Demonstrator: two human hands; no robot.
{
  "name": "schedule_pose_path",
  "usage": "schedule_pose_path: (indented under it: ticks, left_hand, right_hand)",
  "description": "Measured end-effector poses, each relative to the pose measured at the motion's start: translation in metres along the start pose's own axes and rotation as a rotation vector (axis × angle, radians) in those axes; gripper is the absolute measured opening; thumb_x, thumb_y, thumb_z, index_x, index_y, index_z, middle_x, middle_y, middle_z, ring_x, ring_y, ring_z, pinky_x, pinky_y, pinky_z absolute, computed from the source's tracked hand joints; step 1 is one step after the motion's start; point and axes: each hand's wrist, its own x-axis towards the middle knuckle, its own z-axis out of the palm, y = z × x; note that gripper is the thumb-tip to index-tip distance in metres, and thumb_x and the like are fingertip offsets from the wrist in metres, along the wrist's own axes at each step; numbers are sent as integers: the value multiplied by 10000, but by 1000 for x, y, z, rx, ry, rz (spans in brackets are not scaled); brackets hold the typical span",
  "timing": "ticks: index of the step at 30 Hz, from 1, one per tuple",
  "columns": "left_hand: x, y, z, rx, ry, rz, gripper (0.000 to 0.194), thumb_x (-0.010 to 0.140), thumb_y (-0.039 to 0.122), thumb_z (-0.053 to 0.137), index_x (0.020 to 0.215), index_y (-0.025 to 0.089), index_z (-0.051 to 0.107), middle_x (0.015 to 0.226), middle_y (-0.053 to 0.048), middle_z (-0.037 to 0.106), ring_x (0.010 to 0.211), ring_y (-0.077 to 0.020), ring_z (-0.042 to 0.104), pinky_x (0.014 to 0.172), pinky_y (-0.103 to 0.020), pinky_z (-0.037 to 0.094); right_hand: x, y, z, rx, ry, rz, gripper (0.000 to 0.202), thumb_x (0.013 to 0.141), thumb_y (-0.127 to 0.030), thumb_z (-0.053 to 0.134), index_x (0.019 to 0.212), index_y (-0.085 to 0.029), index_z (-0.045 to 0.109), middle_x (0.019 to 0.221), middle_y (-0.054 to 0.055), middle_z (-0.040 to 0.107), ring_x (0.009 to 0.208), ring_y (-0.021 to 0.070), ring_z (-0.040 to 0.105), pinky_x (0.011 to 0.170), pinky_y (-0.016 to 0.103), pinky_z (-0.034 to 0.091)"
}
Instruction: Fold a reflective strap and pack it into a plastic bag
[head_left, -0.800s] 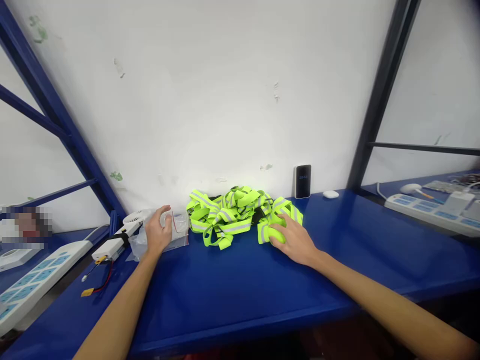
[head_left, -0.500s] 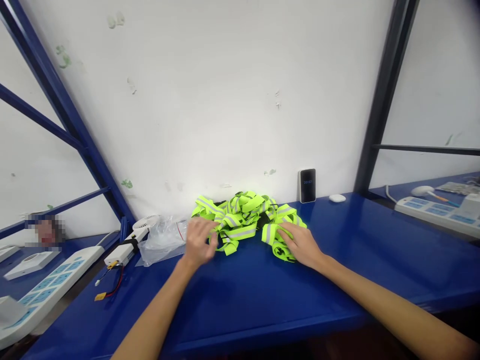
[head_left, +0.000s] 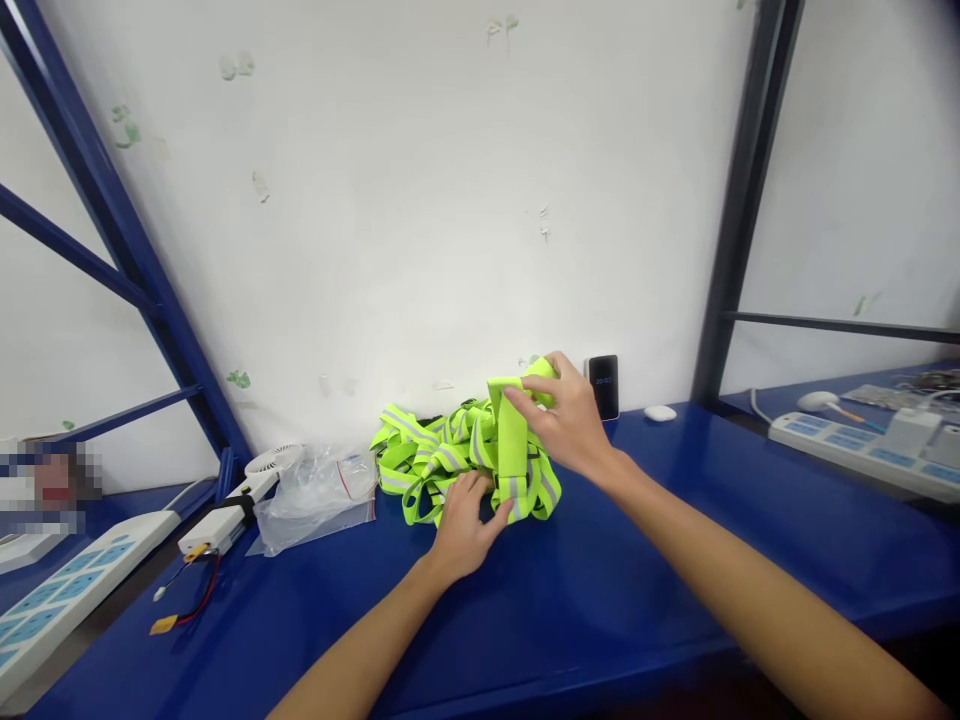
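Note:
A tangled heap of neon yellow-green reflective straps [head_left: 450, 455] with grey stripes lies on the blue table against the wall. My right hand [head_left: 570, 415] is raised above the heap's right side, its thumb and fingers pinching one reflective strap [head_left: 512, 435]. That strap hangs down from the fingers toward the pile. At the heap's front edge, my left hand [head_left: 465, 525] rests low with its thumb spread away from the fingers. Its fingertips touch the straps, and no grip shows.
Left of the heap lie a clear plastic bag [head_left: 315, 500], a white fan [head_left: 274, 460] and a white device with wires [head_left: 214, 530]. A small clock display [head_left: 604, 387] and a white oval case [head_left: 660, 413] stand right. Power strips [head_left: 71, 590] flank both sides.
My right hand has lifted up and left, raising a strap off the table. My left hand has moved right and down to the front of the heap. The view has shifted slightly.

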Motion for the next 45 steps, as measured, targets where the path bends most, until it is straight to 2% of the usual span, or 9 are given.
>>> schedule_pose_path:
  ticks: [5,8,11,13,17,30,35,39,45]
  left_hand:
    - [-3,-3,-17,-108,85,27,327,916,348,417,630,192,386,901,-71,526,884,-209,507,801,-365,409]
    - [-6,1,-25,-123,57,86,288,905,302,403,640,193,379,996,-98,529,965,-224,510,843,-364,400]
    - [-7,4,-29,-117,-171,89,119,887,297,447,893,188,492,1002,-80,557,930,-212,528,840,-351,421]
    - [-8,4,-29,-104,-357,76,288,857,347,523,1104,203,483,1046,-70,575,938,-215,543,854,-354,434]
    - [-9,2,-25,-86,-493,75,679,734,417,684,1326,251,394,1282,-93,518,1149,-273,498,991,-404,388]
    - [5,-16,-9,-721,222,-451,517,850,482,559,1280,233,415,668,54,492,518,-106,510,510,-229,473]
    - [11,-30,-10,-793,340,-560,510,773,485,636,1168,224,446,705,48,547,471,-85,493,417,-200,441]
    - [10,-30,-13,-682,345,-586,360,766,454,636,1001,200,536,613,64,521,422,-68,423,399,-177,373]
    - [8,-24,-17,-737,467,-468,261,795,419,561,823,167,626,822,-23,636,770,-164,600,671,-239,478]
  right_hand:
    - [1,17,16,54,148,-3,310,935,-414,462,828,-194,651,822,40,469,793,197,495,735,322,432]
    - [-28,53,42,22,-91,42,390,976,-431,336,1191,-191,556,1024,92,584,959,237,535,831,361,431]
    - [-64,94,65,-161,-431,75,535,943,-499,365,1387,-209,431,1202,154,569,1119,309,502,898,418,403]
    - [-82,113,72,-202,-552,116,559,942,-484,363,1451,-253,344,1184,133,584,1102,302,518,888,413,409]
    - [-92,126,72,-167,-494,226,564,930,-436,388,1459,-255,311,1187,112,585,1097,282,521,871,383,416]
    - [-61,128,25,-340,-216,490,536,937,-526,316,1294,-217,568,753,143,673,715,317,633,699,454,444]
    - [-66,107,22,-128,-135,211,449,946,-403,339,1154,-162,656,549,51,586,534,226,577,619,373,459]
    - [-84,48,41,70,-255,-146,456,862,-376,507,1274,-194,576,937,93,658,840,223,615,777,368,496]
    - [-109,-3,68,-4,-532,-325,761,714,-206,691,1410,-320,407,1518,115,276,1365,334,288,1074,538,295]
